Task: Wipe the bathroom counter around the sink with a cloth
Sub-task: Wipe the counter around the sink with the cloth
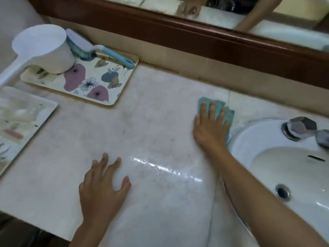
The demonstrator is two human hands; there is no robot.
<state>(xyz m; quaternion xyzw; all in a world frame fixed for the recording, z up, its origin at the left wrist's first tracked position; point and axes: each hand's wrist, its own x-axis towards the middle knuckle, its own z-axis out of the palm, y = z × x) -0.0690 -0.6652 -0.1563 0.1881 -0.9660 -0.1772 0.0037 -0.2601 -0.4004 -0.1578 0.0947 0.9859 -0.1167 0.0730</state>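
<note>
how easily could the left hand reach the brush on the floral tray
Probably easily: the left hand lies empty on the counter, with only the low tray between it and the brush.

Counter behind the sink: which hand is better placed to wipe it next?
Right. The right hand lies flat on the cloth beside the sink, close to that strip. The left hand rests bare on the counter, farther from it.

Home bathroom. Pale marble-look counter (151, 122) with inset white ceramic sink (249, 139), chrome faceted tap (300, 128), wood-framed mirror (195, 38) above. White plastic water dipper (44, 49) and blue-white scrub brush (85, 46) sit on floral tray (99, 86).
</note>
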